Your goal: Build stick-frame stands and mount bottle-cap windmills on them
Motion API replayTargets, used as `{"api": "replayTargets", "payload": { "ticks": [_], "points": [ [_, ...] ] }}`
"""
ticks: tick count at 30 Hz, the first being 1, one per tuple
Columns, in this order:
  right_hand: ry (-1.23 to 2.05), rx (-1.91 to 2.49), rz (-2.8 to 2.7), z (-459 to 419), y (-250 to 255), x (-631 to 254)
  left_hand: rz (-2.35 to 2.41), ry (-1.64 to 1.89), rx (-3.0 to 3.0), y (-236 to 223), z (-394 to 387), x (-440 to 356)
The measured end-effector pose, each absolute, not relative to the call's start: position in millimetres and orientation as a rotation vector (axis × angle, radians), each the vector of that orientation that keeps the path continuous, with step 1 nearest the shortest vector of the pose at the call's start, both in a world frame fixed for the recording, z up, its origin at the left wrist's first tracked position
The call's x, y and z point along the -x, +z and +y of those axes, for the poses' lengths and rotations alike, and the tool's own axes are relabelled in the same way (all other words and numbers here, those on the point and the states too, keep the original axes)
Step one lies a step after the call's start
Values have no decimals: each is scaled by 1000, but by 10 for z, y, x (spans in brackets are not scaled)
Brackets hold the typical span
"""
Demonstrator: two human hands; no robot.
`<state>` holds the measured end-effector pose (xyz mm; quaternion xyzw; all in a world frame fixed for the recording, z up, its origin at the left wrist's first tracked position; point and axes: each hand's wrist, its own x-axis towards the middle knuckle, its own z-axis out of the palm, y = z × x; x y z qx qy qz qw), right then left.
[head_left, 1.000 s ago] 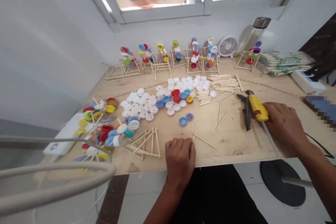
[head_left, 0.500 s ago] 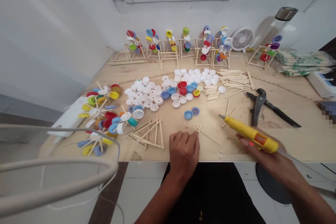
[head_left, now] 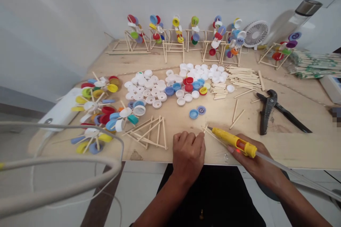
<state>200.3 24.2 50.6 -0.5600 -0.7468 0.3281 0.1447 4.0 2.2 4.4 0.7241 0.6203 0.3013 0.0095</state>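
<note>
My right hand point(head_left: 253, 156) grips a yellow hot glue gun point(head_left: 231, 139) with a red light lit and a clear glue stick point(head_left: 287, 168) trailing from its back. The nozzle points left, close to where two thin wooden sticks point(head_left: 210, 133) cross. My left hand point(head_left: 188, 152) rests closed at the table's front edge, its thumb and forefinger on the end of one of these sticks. Beyond the hands lie a blue bottle cap point(head_left: 193, 114) and a purple cap point(head_left: 201, 110). Joined stick frames point(head_left: 149, 133) lie left of my left hand.
Black-handled pliers point(head_left: 266, 110) lie to the right. White caps point(head_left: 149, 88) and cut sticks point(head_left: 243, 78) are heaped mid-table. Cap wheels point(head_left: 92, 106) crowd the left beside a white box point(head_left: 60, 113). Stick stands with cap wheels point(head_left: 177, 37), a small fan point(head_left: 256, 34) and a bottle point(head_left: 301, 17) line the wall.
My right hand has lifted the glue gun from beside the pliers and swung it left to the crossed sticks. My left hand has stayed on its stick. The view has tilted down.
</note>
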Motion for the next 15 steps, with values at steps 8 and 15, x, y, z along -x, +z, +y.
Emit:
{"api": "replayTargets", "payload": {
  "ticks": [8,15],
  "points": [
    [864,1595,-2119,254,589,-1921,1932,945,-2268,44,26,-37],
    [868,1597,-2126,262,576,-1898,1941,936,-2272,45,29,-39]
  ]
}}
